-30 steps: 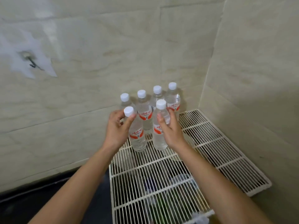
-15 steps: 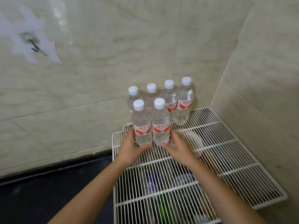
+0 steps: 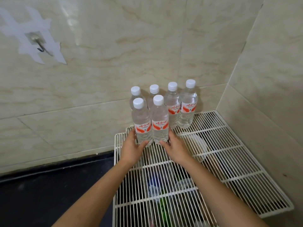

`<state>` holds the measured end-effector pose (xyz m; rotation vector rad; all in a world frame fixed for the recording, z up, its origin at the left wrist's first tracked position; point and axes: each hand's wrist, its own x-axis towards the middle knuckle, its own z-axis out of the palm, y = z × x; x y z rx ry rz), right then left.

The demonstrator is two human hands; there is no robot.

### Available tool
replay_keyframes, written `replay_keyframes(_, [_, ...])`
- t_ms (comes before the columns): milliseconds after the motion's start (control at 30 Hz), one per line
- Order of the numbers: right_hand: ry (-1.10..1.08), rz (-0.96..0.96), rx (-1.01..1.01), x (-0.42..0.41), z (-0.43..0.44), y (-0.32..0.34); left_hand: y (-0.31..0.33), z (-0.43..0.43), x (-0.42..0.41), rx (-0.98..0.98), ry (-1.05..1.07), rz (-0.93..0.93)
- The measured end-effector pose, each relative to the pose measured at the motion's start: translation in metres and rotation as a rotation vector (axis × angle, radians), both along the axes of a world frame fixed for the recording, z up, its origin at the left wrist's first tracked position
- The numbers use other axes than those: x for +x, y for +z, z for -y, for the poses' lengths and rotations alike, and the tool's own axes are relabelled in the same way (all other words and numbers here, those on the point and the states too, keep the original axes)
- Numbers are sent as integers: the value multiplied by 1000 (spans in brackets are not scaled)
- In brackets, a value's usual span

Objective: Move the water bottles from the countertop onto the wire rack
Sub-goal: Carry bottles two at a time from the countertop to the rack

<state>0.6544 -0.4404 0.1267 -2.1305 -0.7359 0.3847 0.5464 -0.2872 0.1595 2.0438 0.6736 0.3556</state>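
Several clear water bottles with white caps and red-orange labels stand upright at the back left corner of the white wire rack [image 3: 229, 161]. Two form a front row: the left front bottle [image 3: 141, 122] and the right front bottle [image 3: 159, 118], touching side by side. My left hand [image 3: 132, 149] cups the base of the left one, thumb across its front. My right hand [image 3: 176, 148] holds the base of the right one the same way. Behind them the back row of bottles [image 3: 187, 108] stands against the wall.
Tiled walls close the rack in at the back and right. A dark countertop [image 3: 49, 194] lies to the left. A metal hook [image 3: 40, 46] hangs on the wall, upper left. Under the rack show a white round container [image 3: 195, 145] and blurred blue and green items.
Both hands slid from the bottles' upper parts down to their bases, and the two front bottles now stand on the rack close together. The view has shifted slightly.
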Motion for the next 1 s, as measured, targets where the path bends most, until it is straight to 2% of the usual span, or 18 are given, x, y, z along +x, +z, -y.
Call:
replay_keyframes(100, [-160, 122, 58, -13, 2, 0, 7, 1, -13, 199, 6, -8])
replay_keyframes(167, [-268, 358, 192, -25, -2, 12, 14, -2, -32, 418, 61, -24])
replay_keyframes(267, [-212, 745, 416, -39, -21, 32, 24, -18, -70, 755, 170, -11])
replay_keyframes(333, [-111, 877, 437, -49, -42, 38, 25, -34, -100, 866, 263, -53])
replay_keyframes(467, [74, 849, 355, -93, -89, 40, 30, -63, -173, 976, 440, -183])
replay_keyframes(667, [316, 775, 212, -209, -170, 44, 40, -106, -322, 1001, 677, -280])
replay_keyframes(800, [436, 743, 178, -316, -230, 38, 41, -137, -452, 966, 791, -353])
replay_keyframes(1000, [624, 677, 127, -520, -327, 27, 32, -183, -666, 917, 861, -542])
